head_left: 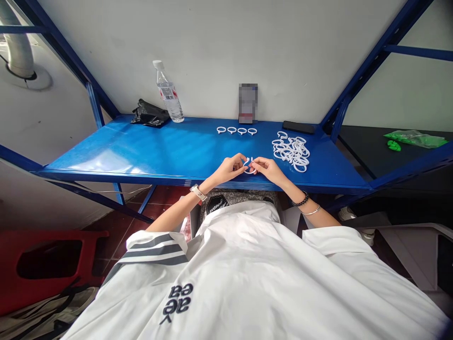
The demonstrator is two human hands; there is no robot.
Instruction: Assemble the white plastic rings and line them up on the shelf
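Observation:
Over the front edge of the blue table [170, 156], my left hand [230, 169] and my right hand [268, 169] pinch a white plastic curtain ring [250, 172] between them. The ring's top is parted, with one end by the fingers of each hand. Beyond my hands stands a row of several closed white rings [242, 131], each with a small eyelet at its base. To the right of my right hand lies a loose heap of white rings [290, 150], some of them visibly open.
A water bottle [170, 97] and a black plastic bag [149, 113] are at the back left. A blurred upright box-like thing [248, 104] leans on the wall, and a black phone [298, 127] lies behind the heap. Blue posts flank the table; a red stool [88, 250] is at lower left.

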